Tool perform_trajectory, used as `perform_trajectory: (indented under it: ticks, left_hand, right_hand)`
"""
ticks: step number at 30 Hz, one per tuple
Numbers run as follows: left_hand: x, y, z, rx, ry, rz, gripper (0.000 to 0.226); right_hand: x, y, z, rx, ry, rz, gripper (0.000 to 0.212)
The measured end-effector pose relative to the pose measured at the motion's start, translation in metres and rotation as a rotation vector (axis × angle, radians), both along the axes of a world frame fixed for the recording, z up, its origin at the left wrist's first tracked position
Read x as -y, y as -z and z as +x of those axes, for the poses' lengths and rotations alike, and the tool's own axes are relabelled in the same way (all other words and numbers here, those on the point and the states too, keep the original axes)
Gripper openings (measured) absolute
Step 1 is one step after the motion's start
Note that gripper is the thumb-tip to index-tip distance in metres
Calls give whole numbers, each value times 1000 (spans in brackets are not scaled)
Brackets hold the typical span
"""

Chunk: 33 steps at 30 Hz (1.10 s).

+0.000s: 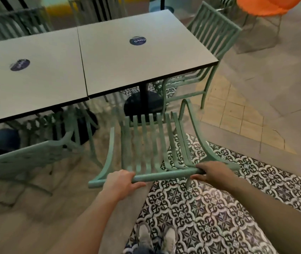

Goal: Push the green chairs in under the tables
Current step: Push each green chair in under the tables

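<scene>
A green slatted metal chair (146, 143) stands in front of me, facing the right-hand grey table (146, 57). Its front edge lies near the table's near edge, most of the seat still outside it. My left hand (122, 182) grips the left part of the chair's top rail. My right hand (214, 173) grips the right part of the same rail. A second grey table (32, 85) joins on the left. Another green chair (23, 162) stands at my left, blurred. A third green chair (210, 41) sits at the right table's far end, its seat partly under the top.
The table's black pedestal base (143, 105) stands just ahead of the held chair's seat. More green chairs (94, 10) line the far side. An orange wire chair (261, 8) is at the back right. Patterned tiles (210, 217) cover the floor under my shoes (157, 237).
</scene>
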State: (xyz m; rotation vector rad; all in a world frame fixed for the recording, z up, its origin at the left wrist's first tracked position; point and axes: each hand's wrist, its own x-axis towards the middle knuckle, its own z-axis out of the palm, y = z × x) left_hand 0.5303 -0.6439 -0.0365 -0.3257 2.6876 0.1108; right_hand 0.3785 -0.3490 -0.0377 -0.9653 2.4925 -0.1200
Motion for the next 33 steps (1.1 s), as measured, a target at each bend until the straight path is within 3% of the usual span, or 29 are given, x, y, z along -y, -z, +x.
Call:
perform_trajectory:
  ticks: [2,5,7,9,11,13,14,16,18,20,24,29,33]
  left_hand:
    - [-1,4,2,-6,-31,19,61]
    - [0,4,5,0,-67,69,66]
    - [7,4,7,-60,-187,184,66]
    - [22,3,9,-239,-386,236,63]
    - [48,8,20,-420,-694,207,56]
    - [74,16,39,-473,-1139,335,53]
    - [81,18,47,-481,-1382,507,53]
    - [77,19,57,-434,-1762,968,49]
    - [68,17,58,-355,-1897,1298,43]
    - [66,21,57,-386,-1985,1459,32]
    - [67,21,45,-409,-1962,1522,15]
    - [59,17,46,-408,-1915,1478,14]
    - [35,11,47,-509,-1933,1453,10]
  right_hand:
    - [5,-3,-4,27,11,41,43]
    - [4,0,-4,-11,41,62,71]
    - [-4,12,4,-120,144,-14,69]
    - [-7,12,11,-239,510,-251,72]
    - [-8,3,12,-169,1098,-551,85]
    - [-14,2,6,180,1653,-809,85]
    - [-17,5,2,397,1800,-908,81]
    - [-20,11,-5,748,1859,-1035,65]
    - [-14,15,-14,870,1879,-1100,46]
    - [-4,20,-19,898,1922,-1109,25]
    - [-2,24,-23,922,1954,-1091,11]
    - [-9,27,-37,935,1970,-1060,13]
    - [-15,26,-61,989,1891,-1011,11]
